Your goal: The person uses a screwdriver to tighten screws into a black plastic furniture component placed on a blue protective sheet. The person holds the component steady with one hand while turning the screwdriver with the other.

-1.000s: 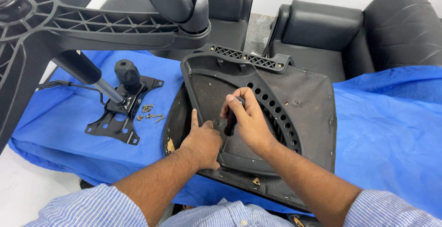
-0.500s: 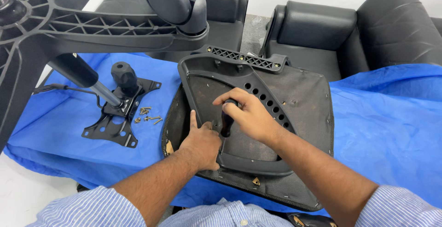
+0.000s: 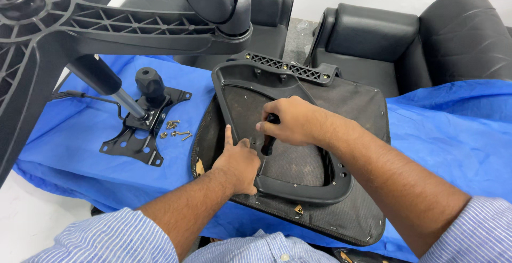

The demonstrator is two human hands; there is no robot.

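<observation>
Nearest: blue-and-white striped shirt sleeves [image 3: 114, 236] at bottom edge. Left hand [image 3: 238, 162] flat, fingers spread and extended, pressing on near-left rim of black plastic loop-shaped frame [image 3: 298, 188], gripping nothing. Right hand [image 3: 290, 120] closed in a fist round a dark-handled tool [image 3: 268, 141], probably a screwdriver, tip hidden, pointing down into the frame's left side. Frame lying on upturned black fabric-covered seat pan [image 3: 357, 108], seat pan resting on blue cloth-covered table [image 3: 453, 135], centre of view, just in front of body.

Doing this well, as a judgement: keep tool upright on the fastener, keep left palm bearing down so the frame cannot shift, turn slowly to avoid slipping off the head.

No real container in view; small loose pile of silver screws [image 3: 175, 130] lying bare on the cloth, just right of black metal tilt-mechanism plate [image 3: 140, 135] with round knob. Further left and above: black plastic star-shaped chair base [image 3: 64, 23] with caster, tipped over. Farthest: black leather armchairs [image 3: 373, 44] behind table.
</observation>
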